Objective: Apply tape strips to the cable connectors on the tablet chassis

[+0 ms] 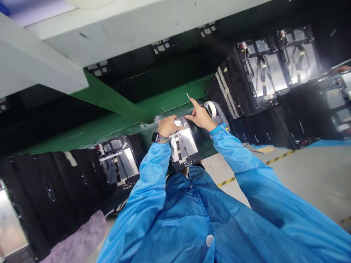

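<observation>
In front of my body is a thin electronic device panel (187, 143), silver in the middle with black edges and dark strips. My left hand (168, 126) lies over its upper left part, thumb stretched across the face and fingers apart from it. A watch is on that wrist. My right hand (202, 116) is at the panel's upper right, fingers spread, its thumb close to the top edge. A small white strip (188, 95) sticks out from the tip of its index finger. Beside that hand is a roll of white tape (210, 109).
Rows of black-edged panels stand at the left (55, 182) and right (257, 120), with more silver panels (264, 73) above. A white beam (131, 33) crosses over the green surface (175, 96). Yellow-black tape (279, 157) marks the floor. Purple plastic (82, 237) lies lower left.
</observation>
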{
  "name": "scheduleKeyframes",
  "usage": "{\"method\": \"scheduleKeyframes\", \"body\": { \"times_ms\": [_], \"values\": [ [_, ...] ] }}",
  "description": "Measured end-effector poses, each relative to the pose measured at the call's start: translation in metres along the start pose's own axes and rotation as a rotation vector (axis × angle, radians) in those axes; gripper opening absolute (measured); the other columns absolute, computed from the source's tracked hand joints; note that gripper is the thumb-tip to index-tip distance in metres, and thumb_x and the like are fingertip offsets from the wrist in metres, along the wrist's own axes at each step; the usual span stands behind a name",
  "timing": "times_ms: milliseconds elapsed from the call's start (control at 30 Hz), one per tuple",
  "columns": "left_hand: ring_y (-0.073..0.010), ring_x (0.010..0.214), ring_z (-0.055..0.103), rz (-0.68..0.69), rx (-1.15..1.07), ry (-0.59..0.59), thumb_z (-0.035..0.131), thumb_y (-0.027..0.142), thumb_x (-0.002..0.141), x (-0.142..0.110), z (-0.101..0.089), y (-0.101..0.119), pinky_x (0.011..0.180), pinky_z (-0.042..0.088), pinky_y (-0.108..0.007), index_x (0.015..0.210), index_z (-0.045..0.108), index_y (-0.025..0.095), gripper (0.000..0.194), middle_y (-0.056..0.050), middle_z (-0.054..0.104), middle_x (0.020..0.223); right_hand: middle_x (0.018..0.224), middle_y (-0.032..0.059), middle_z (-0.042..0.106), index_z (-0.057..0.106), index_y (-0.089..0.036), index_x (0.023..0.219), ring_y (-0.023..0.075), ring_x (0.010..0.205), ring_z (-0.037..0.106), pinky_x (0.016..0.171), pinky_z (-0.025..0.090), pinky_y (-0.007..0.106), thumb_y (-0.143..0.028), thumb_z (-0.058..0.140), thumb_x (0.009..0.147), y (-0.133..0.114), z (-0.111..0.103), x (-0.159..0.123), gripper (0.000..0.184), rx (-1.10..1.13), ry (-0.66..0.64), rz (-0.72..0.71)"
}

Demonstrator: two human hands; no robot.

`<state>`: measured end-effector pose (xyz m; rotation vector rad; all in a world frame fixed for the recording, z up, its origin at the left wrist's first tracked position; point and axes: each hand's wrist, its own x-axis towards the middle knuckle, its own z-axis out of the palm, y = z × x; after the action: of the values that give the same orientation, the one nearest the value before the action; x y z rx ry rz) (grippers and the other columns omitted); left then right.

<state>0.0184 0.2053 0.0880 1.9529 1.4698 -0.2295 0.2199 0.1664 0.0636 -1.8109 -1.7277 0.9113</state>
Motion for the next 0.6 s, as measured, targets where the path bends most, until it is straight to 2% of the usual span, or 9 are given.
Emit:
{"method": "scheduleKeyframes", "body": {
  "times_ms": [133, 267, 333, 400, 500, 600],
  "values": [
    [-0.0394, 0.130, 0.063, 0.048, -0.033, 0.060, 0.085, 0.061, 0.075, -0.008, -0.006, -0.005, 0.116, 0.041, -0.054, 0.129, 0.073, 0.028, 0.064, -0.012, 0.075, 0.132, 0.096, 0.0045, 0.067, 0.029, -0.020, 0.169, 0.0240, 0.084, 0.065, 0.090, 0.057, 0.045, -0.024, 0.075, 0.090, 0.006, 0.013, -0.016, 0.092, 0.044, 0.032, -0.005],
    [-0.0287, 0.138, 0.058, 0.102, -0.285, 0.334, 0.065, 0.041, 0.097, -0.038, -0.008, -0.033, 0.119, 0.045, -0.045, 0.140, 0.066, 0.027, 0.045, -0.009, 0.066, 0.147, 0.106, 0.0085, 0.068, 0.035, -0.019, 0.165, 0.0246, 0.084, 0.062, 0.092, 0.056, 0.047, -0.024, 0.061, 0.097, -0.004, 0.021, -0.033, 0.074, 0.080, 0.210, 0.018],
    [-0.0251, 0.138, 0.060, 0.032, -0.423, 0.475, 0.055, 0.033, 0.101, -0.056, -0.001, -0.051, 0.116, 0.049, -0.041, 0.141, 0.063, 0.026, 0.041, -0.009, 0.065, 0.147, 0.111, 0.0078, 0.068, 0.036, -0.021, 0.163, 0.0229, 0.083, 0.062, 0.091, 0.057, 0.045, -0.024, 0.064, 0.095, -0.018, 0.029, -0.044, 0.074, 0.149, 0.154, -0.067],
    [-0.0239, 0.137, 0.061, -0.060, -0.533, 0.552, 0.051, 0.028, 0.102, -0.072, 0.012, -0.065, 0.112, 0.053, -0.039, 0.142, 0.061, 0.025, 0.041, -0.011, 0.064, 0.148, 0.116, 0.0082, 0.068, 0.036, -0.023, 0.164, 0.0231, 0.088, 0.063, 0.093, 0.057, 0.043, -0.022, 0.068, 0.091, -0.036, 0.041, -0.052, 0.080, 0.187, 0.045, -0.170],
    [-0.0223, 0.139, 0.061, -0.152, -0.658, 0.570, 0.051, 0.024, 0.101, -0.086, 0.039, -0.079, 0.112, 0.054, -0.037, 0.144, 0.057, 0.024, 0.043, -0.011, 0.061, 0.152, 0.122, 0.0118, 0.068, 0.036, -0.022, 0.165, 0.0275, 0.103, 0.065, 0.099, 0.056, 0.045, -0.016, 0.066, 0.091, -0.058, 0.067, -0.057, 0.080, 0.161, -0.078, -0.296],
    [-0.0221, 0.139, 0.062, -0.174, -0.779, 0.545, 0.055, 0.026, 0.100, -0.091, 0.063, -0.081, 0.114, 0.054, -0.038, 0.145, 0.056, 0.024, 0.044, -0.012, 0.061, 0.153, 0.118, 0.0123, 0.070, 0.041, -0.021, 0.161, 0.0282, 0.107, 0.065, 0.099, 0.055, 0.045, -0.009, 0.053, 0.095, -0.067, 0.085, -0.052, 0.068, 0.124, -0.119, -0.368]
  ]
}}
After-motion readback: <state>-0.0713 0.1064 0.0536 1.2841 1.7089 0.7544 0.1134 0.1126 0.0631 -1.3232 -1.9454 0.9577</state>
